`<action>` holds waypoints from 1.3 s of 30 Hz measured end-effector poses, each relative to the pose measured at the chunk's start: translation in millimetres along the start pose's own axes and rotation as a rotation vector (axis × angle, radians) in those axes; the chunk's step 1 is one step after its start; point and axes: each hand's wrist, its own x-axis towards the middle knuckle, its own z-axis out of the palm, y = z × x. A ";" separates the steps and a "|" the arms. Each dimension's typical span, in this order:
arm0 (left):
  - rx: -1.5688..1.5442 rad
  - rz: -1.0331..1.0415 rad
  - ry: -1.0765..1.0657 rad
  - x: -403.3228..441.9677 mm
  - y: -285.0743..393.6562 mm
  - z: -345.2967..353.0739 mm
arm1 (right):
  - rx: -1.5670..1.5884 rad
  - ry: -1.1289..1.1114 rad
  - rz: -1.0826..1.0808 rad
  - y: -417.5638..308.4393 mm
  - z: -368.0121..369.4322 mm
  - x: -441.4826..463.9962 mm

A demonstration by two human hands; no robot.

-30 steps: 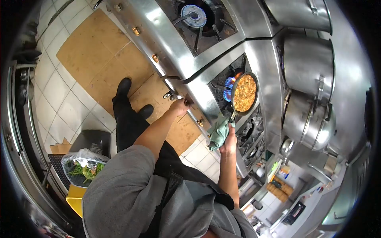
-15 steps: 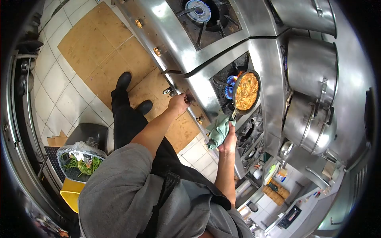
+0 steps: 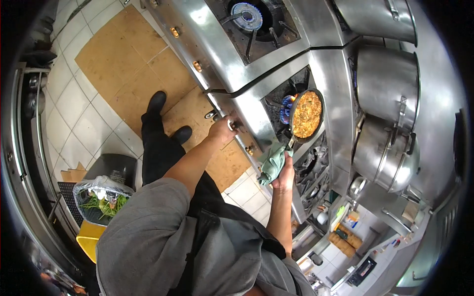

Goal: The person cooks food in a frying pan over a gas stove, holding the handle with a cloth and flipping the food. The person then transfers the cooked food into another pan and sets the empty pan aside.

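Note:
My left hand [image 3: 222, 130] is closed around a control knob on the stove's front panel [image 3: 242, 129]. In my right hand [image 3: 284, 173] is a folded green cloth [image 3: 271, 164], wrapped about the handle of a round frying pan [image 3: 321, 117]. Orange-brown food with bits in it [image 3: 307, 114] covers the pan's inside. The pan sits partly over a lit burner [image 3: 286, 109], and blue and orange flames show at its left edge. My fingertips on the knob are partly hidden.
Another burner [image 3: 246, 17] shows blue flame at the top. Large metal pots [image 3: 387, 84] line the right side. Cardboard [image 3: 133, 59] lies on the tiled floor around my boots [image 3: 157, 102]. A lined bin [image 3: 101, 203] with green scraps stands at lower left.
The view has shifted a little, so the stove and pan appear slightly farther right. Both hands keep their holds, and the pan stays over the burner.

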 end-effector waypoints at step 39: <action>0.388 -0.214 0.331 -194.4 -155.8 -580.0 | -0.251 -0.368 -0.073 -68.0 433.4 -50.9</action>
